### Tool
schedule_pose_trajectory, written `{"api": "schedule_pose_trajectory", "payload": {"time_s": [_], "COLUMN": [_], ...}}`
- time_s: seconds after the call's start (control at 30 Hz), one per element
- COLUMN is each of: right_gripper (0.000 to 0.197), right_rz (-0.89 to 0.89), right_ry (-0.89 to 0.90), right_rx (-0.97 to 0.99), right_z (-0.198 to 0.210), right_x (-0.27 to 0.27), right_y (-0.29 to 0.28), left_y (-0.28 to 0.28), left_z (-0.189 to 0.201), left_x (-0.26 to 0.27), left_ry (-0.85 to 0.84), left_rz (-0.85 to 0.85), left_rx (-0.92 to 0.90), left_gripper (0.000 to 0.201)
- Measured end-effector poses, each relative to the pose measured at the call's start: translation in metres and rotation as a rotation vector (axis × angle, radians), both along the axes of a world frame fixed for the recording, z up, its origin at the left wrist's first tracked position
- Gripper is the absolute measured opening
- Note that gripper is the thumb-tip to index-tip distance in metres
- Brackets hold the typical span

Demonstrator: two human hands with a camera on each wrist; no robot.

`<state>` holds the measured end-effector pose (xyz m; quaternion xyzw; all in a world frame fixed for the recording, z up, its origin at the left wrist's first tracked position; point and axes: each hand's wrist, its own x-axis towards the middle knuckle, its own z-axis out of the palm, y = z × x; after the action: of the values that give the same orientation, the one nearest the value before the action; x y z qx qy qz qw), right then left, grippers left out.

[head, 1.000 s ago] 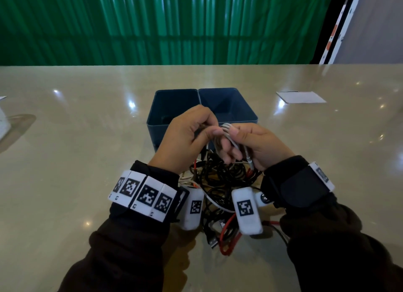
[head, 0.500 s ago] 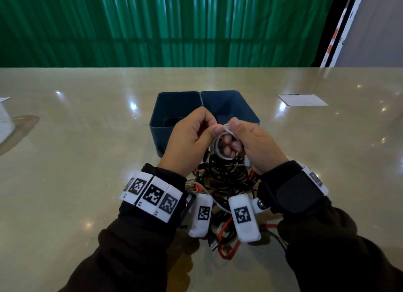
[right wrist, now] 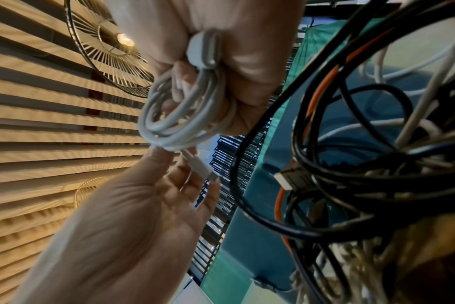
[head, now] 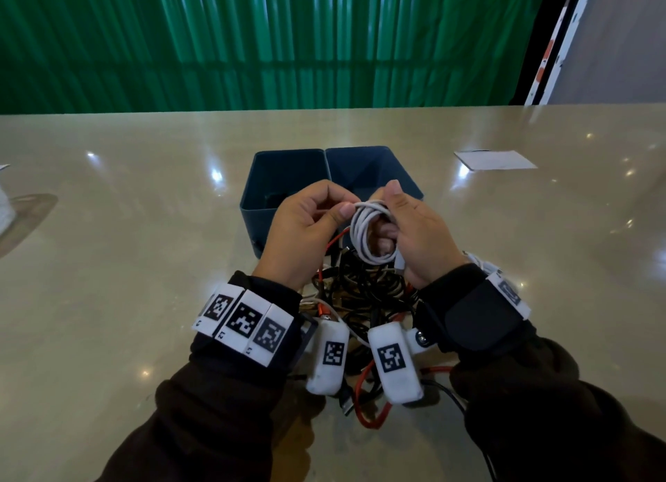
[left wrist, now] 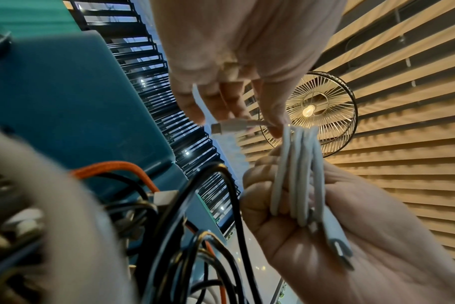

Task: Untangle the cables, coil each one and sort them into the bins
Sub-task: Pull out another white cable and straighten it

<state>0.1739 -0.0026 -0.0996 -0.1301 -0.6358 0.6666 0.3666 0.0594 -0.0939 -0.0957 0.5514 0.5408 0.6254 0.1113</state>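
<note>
**White cable coiled up, held over the tangle**

A white cable (head: 371, 231) is wound into a small coil and held up in the air, just above the tangle (head: 364, 294) and right in front of the bins (head: 288, 164). The coil is gripped by the right hand (head: 414, 236), fingers (left wrist: 257, 185) curled through the loops, with one plug pressed against the palm in the wrist views. The free end at the top of the coil is pinched by the left hand (head: 306, 229) between thumb and forefinger; its other fingers (right wrist: 195, 185) are loosely spread, and the second plug (right wrist: 201, 166) is seen sticking out past them.

The tangle of black, red and white cables is left on the counter (head: 108, 265) between the wrists, touching the near wall of the bins. Two dark blue bins are set side by side; something dark is seen inside the left one, too dim to tell what. A white paper (head: 493, 160) is lying far right on the counter, well apart from everything.
</note>
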Motion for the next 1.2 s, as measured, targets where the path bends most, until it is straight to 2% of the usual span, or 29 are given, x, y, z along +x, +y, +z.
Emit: {"api": "schedule_pose_trajectory", "payload": {"time_s": [0.07,0.13,0.23,0.43,0.5,0.57,0.7,0.77,0.8,0.9,1.0,1.2], "right_gripper": [0.049,0.052,0.048,0.044,0.044,0.042,0.035,0.02,0.013,0.009,0.005,0.008], "right_rz": [0.052,0.079,0.041,-0.181,-0.165,-0.103,0.05,0.06,0.041,-0.119,-0.205,-0.267], "right_ry": [0.003,0.012,0.059,0.087,0.1,0.116,0.106,0.038,-0.001,-0.11,-0.146,-0.237], "right_rx": [-0.04,-0.059,-0.097,-0.157,-0.17,-0.154,0.069,0.21,0.28,0.51,0.633,0.672], "right_z": [-0.001,0.0,0.0,0.001,0.002,0.0,-0.007,-0.006,-0.005,-0.005,-0.007,-0.007], "right_x": [-0.001,-0.002,-0.005,-0.007,-0.007,-0.008,-0.007,-0.005,-0.004,-0.002,-0.003,-0.001], "right_y": [-0.002,-0.005,-0.008,-0.011,-0.011,-0.011,-0.008,-0.006,-0.004,0.001,0.003,0.003], "left_y": [0.001,0.002,0.001,-0.002,-0.001,0.0,-0.002,-0.002,-0.002,-0.001,0.001,0.0], "left_z": [-0.002,-0.003,-0.001,0.002,0.001,0.001,0.002,0.003,0.003,0.001,-0.003,-0.001], "left_x": [-0.004,-0.005,-0.001,0.007,0.007,0.007,0.005,0.004,0.003,0.003,0.001,0.006], "left_ry": [0.076,0.088,0.019,0.093,0.141,0.172,0.09,0.053,0.038,-0.021,-0.046,-0.145], "left_rz": [0.115,0.158,0.097,-0.034,0.015,0.088,0.152,0.168,0.17,0.151,0.147,0.026], "left_rx": [0.026,0.014,-0.047,-0.151,-0.188,-0.181,-0.095,-0.068,-0.063,-0.063,-0.072,-0.049], "left_gripper": [0.019,0.023,0.018,0.023,0.03,0.027,0.018,0.018,0.017,0.016,0.017,0.016]}}
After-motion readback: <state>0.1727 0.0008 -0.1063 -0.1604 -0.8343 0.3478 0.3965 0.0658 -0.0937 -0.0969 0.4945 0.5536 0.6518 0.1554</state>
